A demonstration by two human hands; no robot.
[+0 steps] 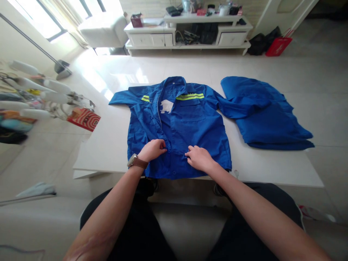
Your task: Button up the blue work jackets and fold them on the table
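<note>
Both arms reach forward and a bit inward; the left hand [155,149] pinches the front edge of the blue jacket [194,125], and the right hand [200,158] rests on its front with bent fingers, though I can't tell if they grip. The jacket lies flat under both hands, on the white tabletop [102,152].

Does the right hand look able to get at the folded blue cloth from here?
Probably yes: the folded blue cloth lies to the right of the right hand, its near edge uncovered; only a jacket sleeve seems to overlap it.
</note>
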